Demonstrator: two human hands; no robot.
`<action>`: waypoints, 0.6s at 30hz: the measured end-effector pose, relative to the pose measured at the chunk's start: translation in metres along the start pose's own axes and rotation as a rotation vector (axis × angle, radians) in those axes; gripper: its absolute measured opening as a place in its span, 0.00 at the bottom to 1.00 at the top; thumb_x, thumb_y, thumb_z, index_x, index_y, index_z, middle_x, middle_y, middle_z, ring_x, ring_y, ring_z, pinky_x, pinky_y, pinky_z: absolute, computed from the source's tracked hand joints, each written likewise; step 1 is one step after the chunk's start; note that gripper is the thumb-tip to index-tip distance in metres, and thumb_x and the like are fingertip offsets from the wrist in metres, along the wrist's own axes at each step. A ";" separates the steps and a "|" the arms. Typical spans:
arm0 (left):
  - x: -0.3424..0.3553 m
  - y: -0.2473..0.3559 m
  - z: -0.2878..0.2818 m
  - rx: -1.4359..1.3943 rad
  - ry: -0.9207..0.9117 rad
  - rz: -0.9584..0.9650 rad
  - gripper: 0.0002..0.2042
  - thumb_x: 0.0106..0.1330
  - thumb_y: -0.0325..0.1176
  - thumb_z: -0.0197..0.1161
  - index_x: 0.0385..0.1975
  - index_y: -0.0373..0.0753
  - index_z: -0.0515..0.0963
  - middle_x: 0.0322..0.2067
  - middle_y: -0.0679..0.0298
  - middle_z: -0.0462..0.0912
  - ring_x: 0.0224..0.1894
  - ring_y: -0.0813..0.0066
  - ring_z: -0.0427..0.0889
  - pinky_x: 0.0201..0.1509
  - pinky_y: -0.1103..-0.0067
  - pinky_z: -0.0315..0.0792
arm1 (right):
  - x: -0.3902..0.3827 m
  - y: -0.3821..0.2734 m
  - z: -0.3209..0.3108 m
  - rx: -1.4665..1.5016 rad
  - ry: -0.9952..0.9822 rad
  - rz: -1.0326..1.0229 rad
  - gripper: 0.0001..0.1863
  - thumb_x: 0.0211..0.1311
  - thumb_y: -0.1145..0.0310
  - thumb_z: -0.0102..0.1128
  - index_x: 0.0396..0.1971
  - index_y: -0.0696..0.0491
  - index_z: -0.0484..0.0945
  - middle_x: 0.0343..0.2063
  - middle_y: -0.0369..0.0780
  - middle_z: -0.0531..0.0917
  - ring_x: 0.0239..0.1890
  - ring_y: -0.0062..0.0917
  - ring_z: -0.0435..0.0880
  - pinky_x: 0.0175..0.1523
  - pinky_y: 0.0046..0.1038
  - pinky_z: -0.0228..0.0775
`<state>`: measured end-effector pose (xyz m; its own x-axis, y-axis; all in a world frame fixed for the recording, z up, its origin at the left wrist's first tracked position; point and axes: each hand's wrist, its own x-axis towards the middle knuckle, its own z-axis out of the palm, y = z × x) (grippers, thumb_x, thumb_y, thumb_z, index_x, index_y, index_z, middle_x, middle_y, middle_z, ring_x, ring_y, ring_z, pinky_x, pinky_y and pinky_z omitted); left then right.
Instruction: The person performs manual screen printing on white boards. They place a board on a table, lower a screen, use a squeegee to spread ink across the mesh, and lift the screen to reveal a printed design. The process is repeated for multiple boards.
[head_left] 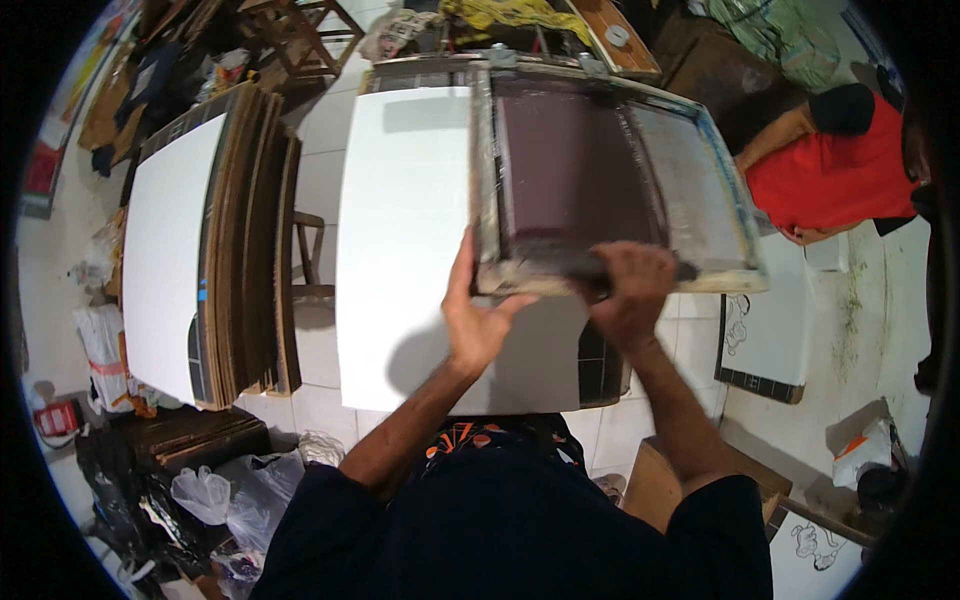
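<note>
A wooden screen-printing frame [482, 150] with a dark maroon mesh panel [575, 160] is raised over a white sheet [405, 220] on a board. My left hand [475, 320] grips its near left corner, the thumb at the near edge and the fingers along the side. Inside the near edge lies a dark bar that looks like a squeegee [560, 258]. My right hand [635, 290], slightly blurred, is closed around this bar near the frame's edge. Metal hinge clamps [503, 57] show at the frame's far side. Shadows of my hands fall on the white sheet.
To the left stands a stack of brown boards [245, 240] with a white sheet on top. At right are white sheets with line drawings [760, 330] and a person in a red top [835, 165]. Plastic bags [240, 500] lie lower left; a wooden stool [300, 40] stands behind.
</note>
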<state>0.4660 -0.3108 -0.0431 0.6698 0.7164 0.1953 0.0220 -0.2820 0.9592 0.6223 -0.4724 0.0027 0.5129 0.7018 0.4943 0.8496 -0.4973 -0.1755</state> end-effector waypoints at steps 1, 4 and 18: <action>0.014 0.024 -0.001 -0.038 0.024 0.023 0.59 0.51 0.24 0.86 0.81 0.32 0.50 0.64 0.47 0.78 0.60 0.62 0.84 0.65 0.70 0.80 | 0.022 0.005 -0.012 -0.035 0.060 -0.040 0.29 0.52 0.43 0.80 0.46 0.47 0.84 0.41 0.38 0.84 0.49 0.33 0.81 0.60 0.46 0.64; 0.060 0.083 -0.008 -0.118 0.115 0.142 0.59 0.52 0.24 0.85 0.81 0.34 0.49 0.63 0.43 0.79 0.57 0.65 0.86 0.64 0.70 0.80 | 0.110 0.022 -0.045 -0.046 0.366 -0.298 0.32 0.53 0.37 0.78 0.45 0.49 0.84 0.37 0.36 0.86 0.37 0.34 0.85 0.46 0.42 0.70; 0.048 -0.287 -0.298 -0.226 0.356 -0.939 0.21 0.81 0.36 0.59 0.67 0.32 0.74 0.52 0.55 0.86 0.47 0.67 0.87 0.51 0.73 0.82 | 0.337 0.096 -0.147 -0.079 0.166 -0.042 0.40 0.62 0.34 0.70 0.61 0.54 0.84 0.57 0.49 0.86 0.61 0.37 0.84 0.68 0.34 0.70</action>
<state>0.2700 -0.0054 -0.2477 0.1945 0.7440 -0.6392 0.2583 0.5898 0.7651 0.8589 -0.3588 0.2781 0.4442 0.6321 0.6349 0.8544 -0.5122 -0.0878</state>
